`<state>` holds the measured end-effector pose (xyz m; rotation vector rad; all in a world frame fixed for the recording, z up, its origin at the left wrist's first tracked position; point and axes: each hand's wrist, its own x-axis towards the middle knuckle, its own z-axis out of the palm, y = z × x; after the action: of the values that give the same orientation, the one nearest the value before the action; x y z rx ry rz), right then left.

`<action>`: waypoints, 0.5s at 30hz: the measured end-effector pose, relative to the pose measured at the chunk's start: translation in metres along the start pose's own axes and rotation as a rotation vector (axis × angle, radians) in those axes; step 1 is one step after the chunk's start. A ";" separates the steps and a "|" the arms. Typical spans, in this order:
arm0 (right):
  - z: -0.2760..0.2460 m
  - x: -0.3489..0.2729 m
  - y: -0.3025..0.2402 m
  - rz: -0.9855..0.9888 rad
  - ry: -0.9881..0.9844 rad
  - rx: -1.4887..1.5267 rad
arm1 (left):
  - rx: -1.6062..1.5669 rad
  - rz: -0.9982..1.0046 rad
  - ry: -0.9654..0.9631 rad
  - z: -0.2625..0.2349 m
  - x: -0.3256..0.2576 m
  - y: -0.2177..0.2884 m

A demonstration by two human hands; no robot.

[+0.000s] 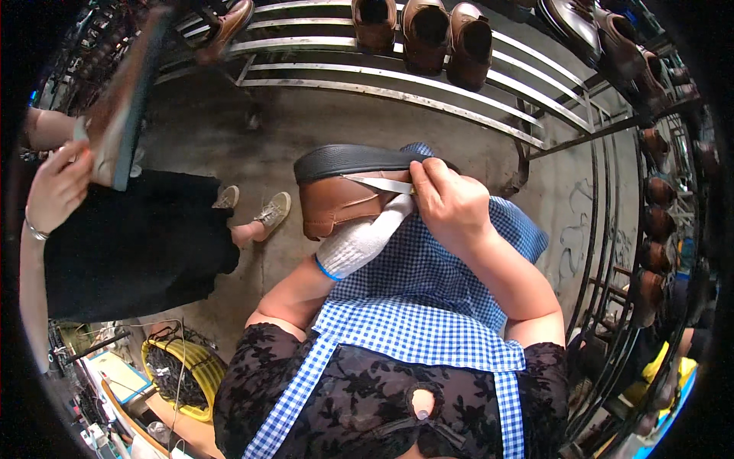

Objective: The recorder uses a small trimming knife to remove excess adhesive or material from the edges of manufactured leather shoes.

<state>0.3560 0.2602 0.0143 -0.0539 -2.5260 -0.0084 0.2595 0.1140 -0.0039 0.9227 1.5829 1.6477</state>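
By the right grip point(453, 203), back upward, a pale strip point(380, 184) is pinched alongside the brown shoe point(332, 203), clasped sole-up from below by the gloved left grip point(358, 243), short of the near edge of the rack point(329, 81). Dark material is held in a yellow basket point(200, 367).

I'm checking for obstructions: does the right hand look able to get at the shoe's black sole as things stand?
Most likely yes: the right hand is at the edge of the black sole with nothing visible between, though it grips a pale strip; the gloved left hand holds the brown shoe.
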 end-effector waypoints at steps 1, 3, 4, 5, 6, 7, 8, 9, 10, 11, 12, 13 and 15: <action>-0.001 0.002 0.002 -0.018 -0.017 -0.006 | 0.063 0.016 0.005 0.002 -0.001 0.000; -0.003 0.006 0.012 0.028 -0.105 0.030 | 0.053 -0.050 0.017 0.003 0.001 0.010; -0.003 0.010 0.017 0.057 -0.171 0.069 | 0.058 -0.098 0.045 0.002 -0.001 0.016; -0.001 0.012 0.031 0.120 -0.087 0.177 | 0.239 0.017 0.051 -0.005 -0.001 0.013; 0.002 0.012 0.048 0.218 -0.012 0.208 | -0.009 -0.093 0.045 -0.006 -0.001 0.011; 0.003 0.007 0.067 0.325 0.065 0.149 | -0.013 -0.094 0.041 -0.006 0.000 0.010; 0.003 -0.001 0.078 0.414 0.151 0.227 | -0.011 -0.088 0.037 -0.006 0.001 0.010; 0.002 -0.010 0.082 0.596 0.086 0.398 | -0.006 -0.081 0.036 -0.006 0.002 0.008; -0.001 -0.020 0.082 0.773 0.016 0.576 | 0.001 -0.075 0.040 -0.006 0.002 0.008; -0.001 -0.032 0.083 0.770 0.017 0.581 | 0.010 -0.069 0.044 -0.006 0.001 0.009; 0.000 -0.046 0.084 0.771 0.005 0.648 | 0.014 -0.061 0.038 -0.005 0.002 0.008; -0.001 -0.052 0.079 0.766 -0.012 0.723 | 0.019 -0.054 0.042 -0.005 0.001 0.008; -0.016 -0.055 0.058 0.688 0.058 0.662 | 0.034 -0.044 0.045 -0.005 0.000 0.009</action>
<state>0.4127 0.3156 -0.0046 -0.6278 -2.2043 1.0615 0.2555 0.1109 0.0052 0.8673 1.6543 1.6262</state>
